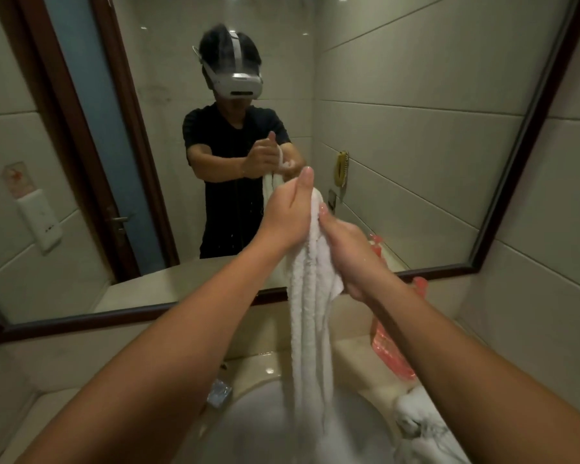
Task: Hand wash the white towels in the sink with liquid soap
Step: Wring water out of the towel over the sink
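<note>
The sticker point(15, 177) reflected in the mirror point(416, 128) behind the sink point(265, 430) is too blurred to read, as is any label on the pink soap bottle point(390, 349) to the right of the sink. Both arms reach out above the sink: the left hand point(290, 214) clasps the top of the white towel point(310, 329), thumb up, and the right hand point(347, 254) grips it just below. The towel hangs twisted down into the sink; a second towel point(419, 426) lies on the sink's right rim.

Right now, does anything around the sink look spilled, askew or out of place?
Only one thing: a second towel lies bunched on the right rim of the sink, not in the basin. The held towel hangs over the basin; no spill shows.
</note>
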